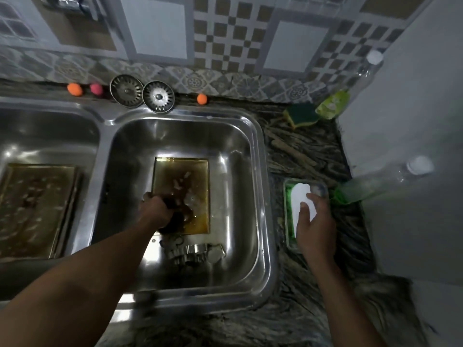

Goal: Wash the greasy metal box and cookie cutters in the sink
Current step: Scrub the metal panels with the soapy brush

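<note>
In the right-hand basin of the sink, I see the metal box lying flat and open side up, its gold floor filmed with brown grease and a little pooled liquid at the near edge. The cookie cutters sit in a loose cluster just in front of it, against the basin's near wall. The left hand is down at the box's near-left corner with its fingers curled over the rim. There is a dark patch beneath it that I cannot identify. The right hand is out on the counter, thumb and fingers closed around a white bar that rests in a green tray. From here I judge the box to be light, stiff sheet metal, and the grease will make any flat face treacherous. I would hold it by the rim or a corner, thumb inside and fingers outside, rather than press on the floor. The cutters look thin and rigid, with edges that could bite and slip when soapy. I would take them one at a time by the rolled upper band, not by the cutting edge.
</note>
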`<state>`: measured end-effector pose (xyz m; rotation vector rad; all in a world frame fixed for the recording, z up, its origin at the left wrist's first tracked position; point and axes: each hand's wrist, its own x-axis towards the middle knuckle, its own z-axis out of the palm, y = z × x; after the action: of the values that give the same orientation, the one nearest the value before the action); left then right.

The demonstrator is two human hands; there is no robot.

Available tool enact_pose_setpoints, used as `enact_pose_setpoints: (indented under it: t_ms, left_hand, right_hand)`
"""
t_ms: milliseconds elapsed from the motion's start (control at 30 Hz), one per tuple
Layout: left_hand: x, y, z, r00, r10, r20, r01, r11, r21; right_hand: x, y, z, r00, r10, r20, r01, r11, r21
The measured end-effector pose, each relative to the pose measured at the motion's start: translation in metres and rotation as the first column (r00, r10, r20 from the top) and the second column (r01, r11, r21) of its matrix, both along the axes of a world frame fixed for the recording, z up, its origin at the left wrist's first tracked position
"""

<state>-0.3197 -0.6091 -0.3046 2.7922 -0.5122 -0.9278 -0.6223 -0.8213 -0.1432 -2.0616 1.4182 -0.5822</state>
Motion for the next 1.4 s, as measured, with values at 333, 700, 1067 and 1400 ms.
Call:
enact_pose_setpoints:
  t_ms: [333,700,1067,1400]
  left_hand:
    - [0.014,0.003,-0.003,0.994,0.102,0.026,-0.096,0.980,-0.173]
    - [0.008,0.006,0.043,0.983,0.159,-0.096,-0.185,0.866,-0.464]
    - [-0.007,0.005,0.105,0.970,-0.107,0.220,0.222,0.766,-0.604]
    - [-0.017,0.021,0.151,0.837,-0.194,0.512,0.469,0.736,-0.489]
  right_hand:
    - [0.002,0.000,-0.005,0.999,-0.020,-0.037,0.018,0.998,-0.060]
    - [0.006,0.000,0.001,0.999,-0.031,-0.016,0.031,1.000,0.005]
    - [0.003,0.004,0.003,0.999,0.014,-0.033,-0.016,0.998,-0.055]
    - [-0.004,0.009,0.009,0.999,-0.008,-0.040,0.007,1.000,-0.014]
